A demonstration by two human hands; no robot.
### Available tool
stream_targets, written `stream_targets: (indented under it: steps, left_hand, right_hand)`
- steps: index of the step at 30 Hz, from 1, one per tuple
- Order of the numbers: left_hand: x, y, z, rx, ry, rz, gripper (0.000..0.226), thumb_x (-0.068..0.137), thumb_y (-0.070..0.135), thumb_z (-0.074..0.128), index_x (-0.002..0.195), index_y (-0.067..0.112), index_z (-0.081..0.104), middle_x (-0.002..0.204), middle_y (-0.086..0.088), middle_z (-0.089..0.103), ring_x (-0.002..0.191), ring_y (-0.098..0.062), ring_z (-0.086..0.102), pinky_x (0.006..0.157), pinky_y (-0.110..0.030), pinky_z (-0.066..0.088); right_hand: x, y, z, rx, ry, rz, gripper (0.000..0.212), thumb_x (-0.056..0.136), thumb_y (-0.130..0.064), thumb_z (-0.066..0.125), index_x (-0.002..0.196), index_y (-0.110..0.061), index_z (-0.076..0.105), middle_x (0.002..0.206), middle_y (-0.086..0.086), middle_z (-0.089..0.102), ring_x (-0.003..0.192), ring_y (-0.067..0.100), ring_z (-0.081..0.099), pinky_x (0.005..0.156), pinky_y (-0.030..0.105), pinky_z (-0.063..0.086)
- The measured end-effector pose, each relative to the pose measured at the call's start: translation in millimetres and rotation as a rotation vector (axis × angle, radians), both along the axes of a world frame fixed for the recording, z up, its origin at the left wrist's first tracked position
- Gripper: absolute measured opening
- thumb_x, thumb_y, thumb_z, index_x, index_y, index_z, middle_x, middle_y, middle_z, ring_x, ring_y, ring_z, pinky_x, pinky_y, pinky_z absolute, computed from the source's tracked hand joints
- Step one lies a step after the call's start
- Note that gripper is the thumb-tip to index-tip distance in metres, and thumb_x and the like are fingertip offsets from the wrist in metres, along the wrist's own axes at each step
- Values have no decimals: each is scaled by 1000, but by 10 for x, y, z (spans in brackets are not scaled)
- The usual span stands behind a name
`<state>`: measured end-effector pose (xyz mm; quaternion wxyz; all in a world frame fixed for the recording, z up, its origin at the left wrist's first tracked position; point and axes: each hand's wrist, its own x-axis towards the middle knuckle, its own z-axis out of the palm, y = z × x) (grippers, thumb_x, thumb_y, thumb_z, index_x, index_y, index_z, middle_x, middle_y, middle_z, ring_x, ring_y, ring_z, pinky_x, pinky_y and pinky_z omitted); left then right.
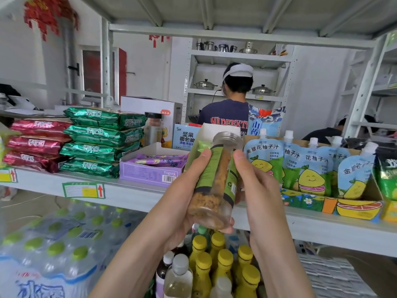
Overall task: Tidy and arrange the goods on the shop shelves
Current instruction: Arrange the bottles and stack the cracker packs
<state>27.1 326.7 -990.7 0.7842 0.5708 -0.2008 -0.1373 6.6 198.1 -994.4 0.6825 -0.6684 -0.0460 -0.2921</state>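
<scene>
I hold a clear plastic jar (216,179) with a green label and brown crumbly filling, tilted with its silver lid away from me, in front of the grey shelf (133,195). My left hand (182,198) grips it from the left and cups its base. My right hand (257,186) holds its right side, thumb on the label. A similar jar (153,127) with a black lid stands upright further back on the shelf.
Stacked green packets (101,138) and red packets (36,143) lie at left, a purple yogurt-bar box (150,174) in the middle, juice pouches (309,168) in a carton at right. Yellow-capped bottles (217,261) and water packs (53,244) sit below. A person (227,108) stands behind the shelf.
</scene>
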Motion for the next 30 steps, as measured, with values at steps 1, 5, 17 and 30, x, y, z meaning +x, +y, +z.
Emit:
stream_targets:
  steps: [1,5,17,30]
  left_hand:
    - [-18,4,13,-10,12,-19,58,94,58,50,114,8,68,67,-17,66,52,-31,65,53,-40,60]
    - [-107,40,3,-18,44,-34,59,95,58,48,109,3,66,65,-22,63,46,-32,62,42,-34,55]
    - [20,86,-338,177,-791,399,36,104,50,45,122,21,58,88,0,69,80,-13,68,67,-33,53]
    - [-111,732,-1719,741,-1065,385,46,106,35,45,143,8,48,119,-3,67,104,-13,63,88,-11,44]
  right_hand:
    - [1,-7,-7,2,43,18,48,94,-54,60,96,-8,72,99,15,75,95,29,70,89,43,56]
    - [11,-32,-17,-31,126,55,60,94,-58,58,97,1,68,80,13,70,70,28,64,67,40,52]
    - [-272,-285,124,-386,-89,183,30,85,-33,71,114,-24,73,107,-13,76,103,4,69,82,21,56]
    - [-384,-63,-850,-1079,267,159,58,81,-48,80,124,-36,43,112,-19,60,102,2,58,78,21,45]
